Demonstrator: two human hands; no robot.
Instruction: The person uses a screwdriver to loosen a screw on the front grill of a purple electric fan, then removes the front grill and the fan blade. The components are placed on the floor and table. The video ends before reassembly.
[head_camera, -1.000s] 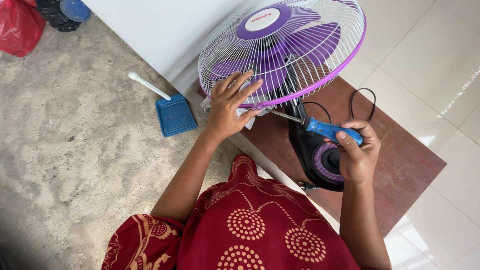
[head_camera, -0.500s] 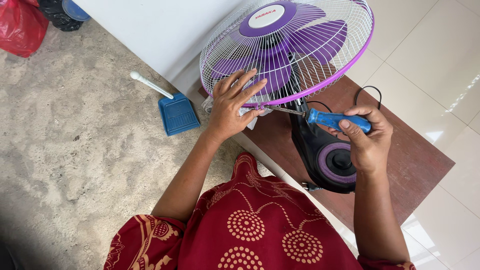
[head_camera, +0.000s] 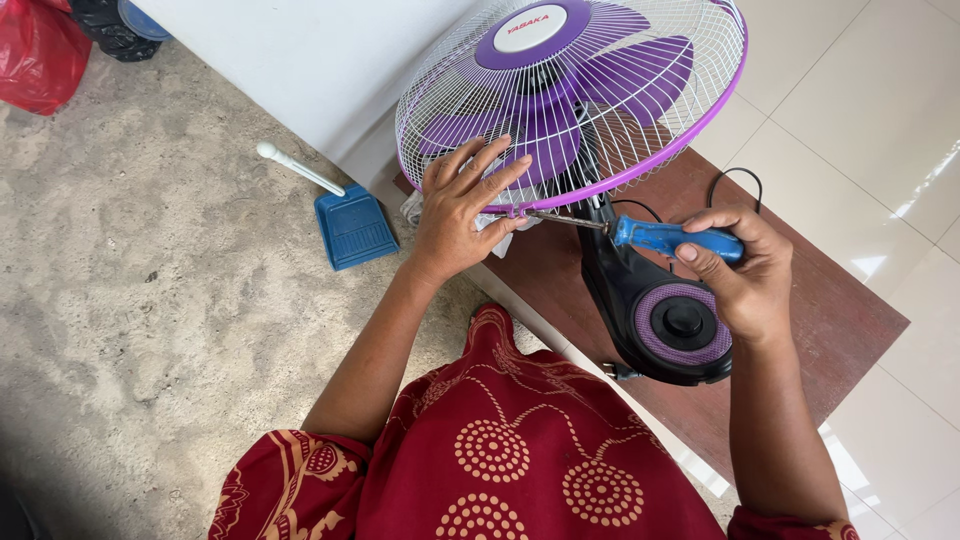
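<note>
Dark red-brown wooden bench (head_camera: 800, 300) carries the purple-bladed white-wire-grilled fan (head_camera: 570, 95). Left hand (head_camera: 460, 210) lies spread flat on the grille rim. Right hand (head_camera: 745, 275) grips the blue-handled screwdriver (head_camera: 660, 237), shaft pointing nine o'clock, tip at the rim clip (head_camera: 517, 211) beside the left fingers.

bright, even daylight fills the head view. the glossy white floor tiles (head_camera: 880, 130) at the right throw back pale glare streaks, strongest near the right edge. shadows are soft: a faint one lies under the fan grille (head_camera: 570, 100) on the brown table (head_camera: 800, 330), and the lower left corner of the concrete ground (head_camera: 150, 330) darkens. focus is sharp throughout, with no motion blur. straight lines bow slightly toward the edges.
</note>
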